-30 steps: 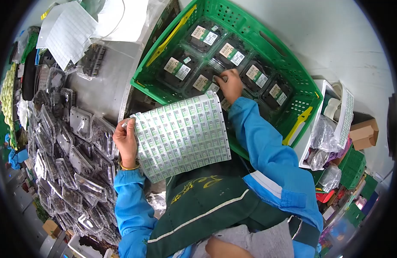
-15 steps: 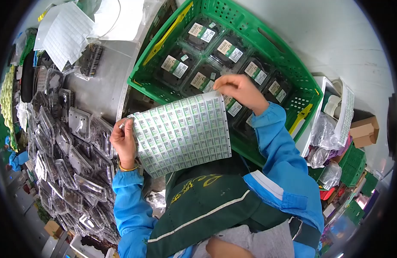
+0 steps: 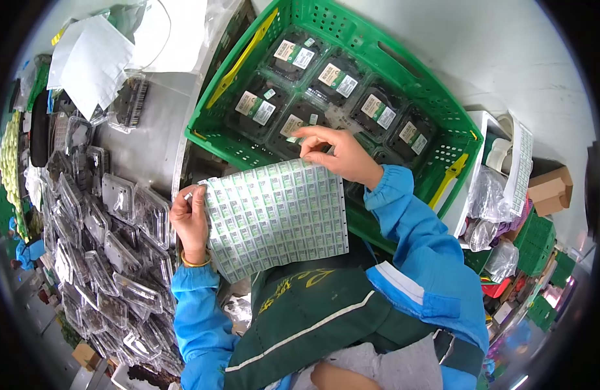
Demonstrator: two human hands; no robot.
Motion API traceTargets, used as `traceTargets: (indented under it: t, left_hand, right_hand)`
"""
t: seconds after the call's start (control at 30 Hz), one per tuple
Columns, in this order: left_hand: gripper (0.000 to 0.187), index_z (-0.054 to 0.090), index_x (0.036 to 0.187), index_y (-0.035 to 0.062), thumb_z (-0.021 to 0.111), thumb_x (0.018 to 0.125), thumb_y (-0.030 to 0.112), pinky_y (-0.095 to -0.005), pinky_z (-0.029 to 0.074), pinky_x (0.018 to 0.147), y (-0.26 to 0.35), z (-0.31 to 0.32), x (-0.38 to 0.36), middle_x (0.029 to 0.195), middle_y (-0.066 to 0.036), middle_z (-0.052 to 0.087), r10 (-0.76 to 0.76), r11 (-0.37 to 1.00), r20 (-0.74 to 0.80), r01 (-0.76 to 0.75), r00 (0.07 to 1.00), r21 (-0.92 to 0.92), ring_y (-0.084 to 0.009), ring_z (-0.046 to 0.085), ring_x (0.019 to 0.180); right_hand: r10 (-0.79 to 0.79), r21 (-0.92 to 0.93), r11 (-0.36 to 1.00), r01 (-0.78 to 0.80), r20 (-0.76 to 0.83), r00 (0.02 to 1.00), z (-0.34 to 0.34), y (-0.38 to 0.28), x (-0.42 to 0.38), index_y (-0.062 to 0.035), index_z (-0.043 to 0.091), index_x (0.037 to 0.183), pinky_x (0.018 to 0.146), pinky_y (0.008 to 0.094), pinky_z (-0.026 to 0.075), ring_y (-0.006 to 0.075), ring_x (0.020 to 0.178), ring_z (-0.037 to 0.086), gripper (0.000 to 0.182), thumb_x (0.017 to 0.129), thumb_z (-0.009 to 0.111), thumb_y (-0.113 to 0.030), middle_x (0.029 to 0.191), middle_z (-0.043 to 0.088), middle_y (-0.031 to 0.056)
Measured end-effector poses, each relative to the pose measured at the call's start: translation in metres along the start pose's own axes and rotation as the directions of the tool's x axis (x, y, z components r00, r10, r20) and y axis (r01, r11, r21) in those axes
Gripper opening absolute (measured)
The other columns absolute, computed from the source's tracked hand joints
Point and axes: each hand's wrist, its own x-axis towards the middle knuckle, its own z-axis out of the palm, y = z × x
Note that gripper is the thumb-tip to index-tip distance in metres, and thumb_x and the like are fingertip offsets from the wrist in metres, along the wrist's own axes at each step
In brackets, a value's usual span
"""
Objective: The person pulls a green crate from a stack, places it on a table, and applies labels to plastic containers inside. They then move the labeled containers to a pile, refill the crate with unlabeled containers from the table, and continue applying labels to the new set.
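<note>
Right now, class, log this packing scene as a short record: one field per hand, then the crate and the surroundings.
left hand: grips the left edge of the sticker sheet
right hand: pinches at the sheet's top edge, over the crate
green crate: holds labelled clamshell punnets of dark fruit
surroundings: clear clamshells piled at left, paper sheets above them

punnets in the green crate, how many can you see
7 at least: far row of four punnets, near row two, one partly behind the right hand. More may be hidden.
</note>
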Motion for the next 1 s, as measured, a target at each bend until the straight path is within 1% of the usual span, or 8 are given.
traceTargets:
  t: [0.1,0.2,0.33,0.47,0.67,0.8,0.9,1.0]
  left_hand:
    - [0.013,0.065,0.090,-0.0003,0.066,0.086,0.012,-0.0183,0.041,0.063,-0.003,0.000,-0.001,0.075,0.003,0.061,-0.039,0.999,-0.006,0.039,0.999,-0.001,-0.0033,0.049,0.069]
    - [0.014,0.065,0.091,-0.0005,0.066,0.087,0.013,-0.0183,0.041,0.063,-0.005,-0.005,-0.006,0.076,0.003,0.061,-0.069,0.997,0.014,0.069,0.998,0.020,-0.0032,0.049,0.069]
    - [0.014,0.065,0.090,-0.0006,0.066,0.087,0.013,-0.0181,0.041,0.062,-0.010,-0.004,-0.013,0.076,0.003,0.061,-0.079,0.996,0.021,0.078,0.997,0.037,-0.0028,0.049,0.069]
    - [0.014,0.065,0.091,-0.0004,0.066,0.087,0.013,-0.0176,0.040,0.062,-0.007,-0.003,-0.017,0.076,0.002,0.061,-0.083,0.995,0.014,0.082,0.996,0.061,-0.0026,0.048,0.069]
    - [0.013,0.065,0.092,-0.0001,0.065,0.087,0.012,-0.0174,0.040,0.062,-0.010,-0.014,-0.021,0.076,0.003,0.061,-0.116,0.992,-0.001,0.116,0.993,0.055,-0.0025,0.048,0.068]
    - [0.012,0.065,0.089,0.0008,0.064,0.088,0.012,-0.0174,0.037,0.063,-0.016,-0.014,-0.021,0.076,0.004,0.059,-0.087,0.996,-0.041,0.087,0.995,-0.005,-0.0027,0.045,0.068]
    - [0.011,0.065,0.090,0.0006,0.065,0.088,0.011,-0.0175,0.038,0.065,-0.014,-0.010,-0.020,0.077,0.003,0.059,-0.073,0.997,-0.029,0.072,0.997,-0.030,-0.0031,0.047,0.069]
    - [0.010,0.065,0.091,0.0003,0.065,0.087,0.010,-0.0180,0.041,0.064,-0.009,-0.004,-0.018,0.077,0.002,0.061,-0.035,0.999,-0.027,0.035,0.999,0.007,-0.0033,0.049,0.070]
  right_hand:
    - [-0.123,0.125,0.971,0.202,-0.462,0.878,-0.020,0.032,0.010,-0.0008,0.066,0.084,0.079,0.0265,0.047,0.0124,0.092,0.059,0.007,0.081,0.060,-0.001,0.124,0.053,0.0090]
    - [-0.146,-0.109,0.989,0.098,-0.759,0.634,-0.077,0.075,0.041,0.0013,0.050,0.116,0.070,0.0260,0.048,0.0107,0.076,0.061,0.036,0.082,0.061,-0.002,0.080,0.067,0.0056]
    - [-0.260,-0.329,0.943,-0.053,-0.826,0.501,-0.117,0.125,0.076,-0.0040,0.053,0.115,0.070,0.0305,0.048,0.0184,0.072,0.062,0.038,0.079,0.064,-0.002,0.081,0.067,0.0083]
    - [-0.382,-0.581,0.747,-0.323,-0.773,0.506,-0.125,0.146,0.089,-0.0085,0.056,0.110,0.074,0.0414,0.047,0.0292,0.082,0.058,0.037,0.075,0.067,-0.004,0.088,0.063,0.0092]
    - [-0.387,-0.531,0.805,-0.263,-0.807,0.447,-0.105,0.117,0.054,-0.0074,0.060,0.101,0.072,0.0399,0.048,0.0296,0.086,0.059,0.024,0.078,0.066,-0.007,0.097,0.059,0.0116]
    - [0.151,0.037,0.983,-0.182,-0.729,0.668,-0.055,0.129,-0.027,-0.0038,0.066,0.085,0.064,0.0341,0.047,0.0217,0.073,0.060,0.011,0.077,0.067,-0.011,0.086,0.062,0.0087]
    - [0.177,-0.039,0.959,-0.282,-0.695,0.697,-0.026,0.158,-0.061,-0.0045,0.066,0.085,0.062,0.0339,0.047,0.0209,0.065,0.058,0.011,0.077,0.069,-0.012,0.084,0.060,0.0078]
    - [0.016,-0.392,0.810,-0.436,-0.729,0.685,-0.016,0.144,-0.063,-0.0060,0.066,0.089,0.061,0.0349,0.047,0.0211,0.062,0.056,0.016,0.076,0.071,-0.013,0.080,0.057,0.0074]
